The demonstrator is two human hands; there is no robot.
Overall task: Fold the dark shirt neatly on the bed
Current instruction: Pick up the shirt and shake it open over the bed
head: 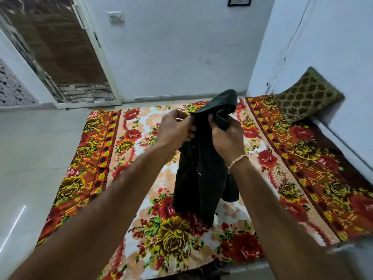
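Note:
The dark shirt (201, 174) hangs bunched in the air over the middle of the bed (141, 249), its lower end just above the floral bedspread. My left hand (175, 128) pinches the shirt's upper left edge near the button strip. My right hand (228, 136) grips the upper part on the right, and a fold of the cloth bulges up above its fingers. A thin thread band sits on my right wrist.
A green patterned pillow (306, 96) leans on the wall at the bed's far right corner. White walls run along the right side and behind the bed. Pale tiled floor (40, 148) lies to the left, with a door (60, 47) beyond.

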